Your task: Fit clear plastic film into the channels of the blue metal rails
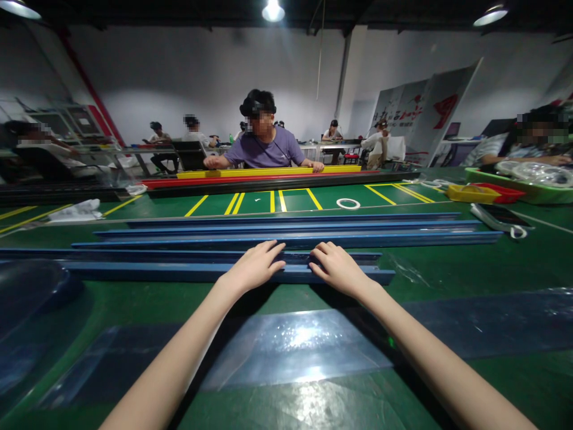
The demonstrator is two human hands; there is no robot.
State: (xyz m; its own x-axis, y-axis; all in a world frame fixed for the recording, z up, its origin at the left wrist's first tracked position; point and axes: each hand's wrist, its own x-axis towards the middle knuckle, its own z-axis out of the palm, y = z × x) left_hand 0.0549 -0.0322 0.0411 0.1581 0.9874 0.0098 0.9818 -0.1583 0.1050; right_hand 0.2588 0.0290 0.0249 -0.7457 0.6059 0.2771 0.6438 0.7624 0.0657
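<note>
My left hand (257, 266) lies over the nearest long blue channel strip (161, 272), fingers spread, with its thumb above the near wall. A short way to the right, my right hand (335, 266) rests across the same strip, its fingers apart and slightly bent towards the left hand. Neither hand is visibly closed round the strip. Just beyond it lie more long blue channel strips (412, 239), side by side. Beneath my forearms a flat, glossy sheet of clear plastic film (295, 340) stretches across the green table (286, 406).
Across the table a co-worker in a purple shirt (268, 149) has both hands at a yellow strip (268, 172), beside red and black strips. A phone (499, 218), small bins (473, 193) and a green tray (532, 194) stand right. Rolled film (31, 286) lies left.
</note>
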